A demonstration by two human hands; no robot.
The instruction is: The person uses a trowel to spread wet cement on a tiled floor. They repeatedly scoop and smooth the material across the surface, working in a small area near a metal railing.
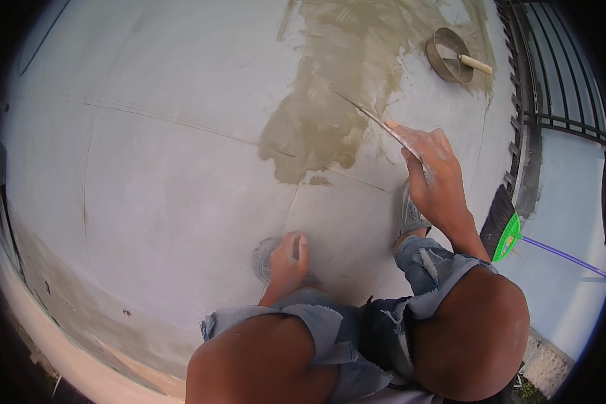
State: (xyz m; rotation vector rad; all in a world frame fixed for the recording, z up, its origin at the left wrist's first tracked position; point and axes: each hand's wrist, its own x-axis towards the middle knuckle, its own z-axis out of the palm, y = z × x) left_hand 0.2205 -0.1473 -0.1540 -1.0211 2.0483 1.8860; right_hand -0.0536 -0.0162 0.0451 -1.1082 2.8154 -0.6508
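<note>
My right hand (438, 172), smeared with pale grey residue, grips a long, thin, pointed tool (377, 121) that looks like a stick or a blade seen edge-on. Its tip reaches up and left over a wet grey-green patch of cement slurry (320, 128) spread on the pale floor (175, 182). My left hand (289, 259) hangs loosely closed above my left foot, its fingers curled, with nothing visible in them. Beyond my right hand, a round dark pan (439, 59) sits on the floor with a wooden-handled trowel (475, 63) leaning inside it.
Thin joint lines (175, 121) cross the floor. Along the right runs a dark metal gate (565, 74). Near it lies a broom (508, 236) with black bristles, a green head and a purple handle. My sandalled feet (411, 212) stand close below my hands. A low ledge (67, 337) curves along the lower left.
</note>
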